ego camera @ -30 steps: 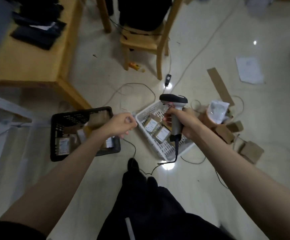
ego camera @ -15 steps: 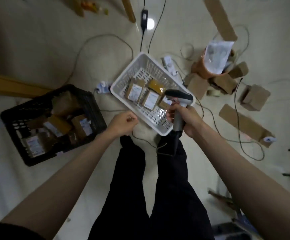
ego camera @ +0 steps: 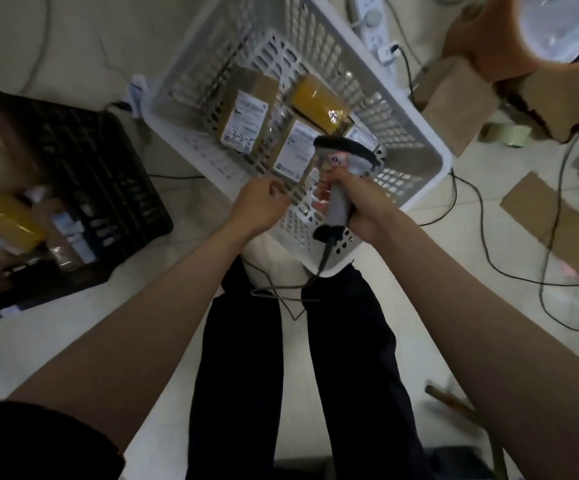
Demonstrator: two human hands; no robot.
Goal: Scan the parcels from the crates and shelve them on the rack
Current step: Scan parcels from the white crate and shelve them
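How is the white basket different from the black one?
The white crate is pale, the black crate dark. The white crate lies in front of the person, under both hands; the black crate sits off to their left. The white crate's parcels lie flat with bare floor showing; the black crate's are heaped. Both have slotted walls and hold labelled parcels.

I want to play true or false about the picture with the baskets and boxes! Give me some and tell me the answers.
1. The right hand holds a scanner. True.
2. The white basket is empty. False: it holds several boxes, such as the labelled box.
3. The left hand holds a box. False: it holds nothing.
4. A black basket sits left of the white one. True.
5. The scanner has a cable. True.
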